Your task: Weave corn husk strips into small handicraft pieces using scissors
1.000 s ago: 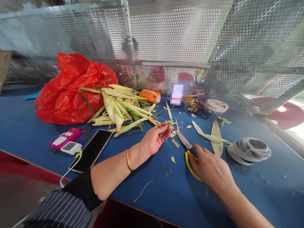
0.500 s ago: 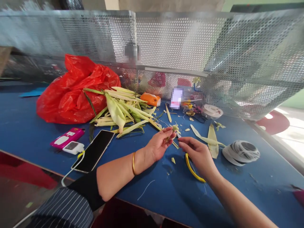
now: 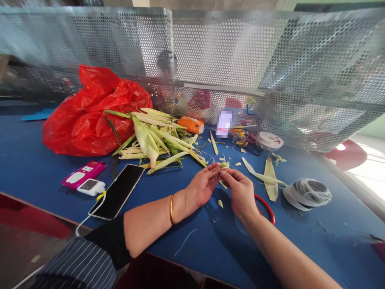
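Note:
My left hand (image 3: 204, 184) is closed on a small, frayed, pale yellow-green husk flower (image 3: 224, 165) above the table. My right hand (image 3: 241, 188) meets it there, thumb and forefinger pinched at the base of the flower. The fingers hide most of what lies between them. A red curved handle (image 3: 267, 206), like a scissors loop, sticks out behind my right wrist; its other end is hidden by the hand. Small husk scraps (image 3: 220, 204) lie below the hands.
A heap of corn husks (image 3: 162, 138) lies against a red plastic bag (image 3: 93, 116). Nearby are a phone (image 3: 120, 192), a pink case (image 3: 82, 174), an orange tissue pack (image 3: 191, 125), a white tape roll (image 3: 270, 140) and a grey-white ribbon roll (image 3: 306, 194). A perforated metal screen (image 3: 216, 52) stands behind.
My right hand has moved left and up to the husk flower. A yellow curved handle showed beneath it earlier; now a red one shows farther right. My left hand has barely moved.

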Demonstrator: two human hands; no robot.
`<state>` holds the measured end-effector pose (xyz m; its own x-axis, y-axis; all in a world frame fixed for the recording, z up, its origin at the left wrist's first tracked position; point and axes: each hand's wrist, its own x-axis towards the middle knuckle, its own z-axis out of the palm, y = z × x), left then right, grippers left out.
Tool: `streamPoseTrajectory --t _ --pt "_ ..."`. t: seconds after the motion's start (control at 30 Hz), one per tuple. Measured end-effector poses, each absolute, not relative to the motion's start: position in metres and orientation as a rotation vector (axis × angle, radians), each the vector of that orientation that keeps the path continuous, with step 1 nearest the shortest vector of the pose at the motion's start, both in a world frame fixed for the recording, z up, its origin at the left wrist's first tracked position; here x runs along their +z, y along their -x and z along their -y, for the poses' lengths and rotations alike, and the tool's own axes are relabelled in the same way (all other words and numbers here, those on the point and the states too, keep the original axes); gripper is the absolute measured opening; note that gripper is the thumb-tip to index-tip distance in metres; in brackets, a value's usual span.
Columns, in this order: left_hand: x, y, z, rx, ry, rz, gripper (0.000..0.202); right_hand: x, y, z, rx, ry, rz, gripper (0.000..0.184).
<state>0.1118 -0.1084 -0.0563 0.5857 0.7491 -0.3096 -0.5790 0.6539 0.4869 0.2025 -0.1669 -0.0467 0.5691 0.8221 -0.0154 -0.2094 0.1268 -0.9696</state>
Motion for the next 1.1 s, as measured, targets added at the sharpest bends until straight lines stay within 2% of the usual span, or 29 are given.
streamPoseTrajectory --t 0.13,0.27,0.43,0.6,0.8,0.97,1.1 --pt "-0.058 -0.111 0.111 0.722 -0.384 -0.542 0.014 -0.049 -0.204 0.167 0.729 1.184 0.597 0.028" --pt "-0.056 -0.11 0.11 0.677 -0.418 -0.578 0.011 -0.049 -0.207 0.167 0.787 1.172 0.504 0.038" --pt "-0.049 -0.108 0.111 0.622 -0.593 -0.638 0.013 -0.047 -0.217 0.167 0.955 1.107 0.547 0.026" --pt "-0.037 -0.102 0.106 0.815 -0.931 -0.787 0.031 -0.044 -0.227 0.168 1.005 1.206 0.624 0.027" --pt "-0.036 -0.102 0.098 0.792 -1.111 -0.775 0.025 -0.044 -0.225 0.171 1.175 1.243 0.752 0.031" --pt "-0.038 -0.101 0.093 0.807 -1.01 -0.785 0.023 -0.042 -0.222 0.174 1.505 1.215 0.641 0.037" --pt "-0.036 -0.1 0.093 0.843 -0.996 -0.784 0.022 -0.043 -0.218 0.176 1.466 1.196 0.642 0.034"
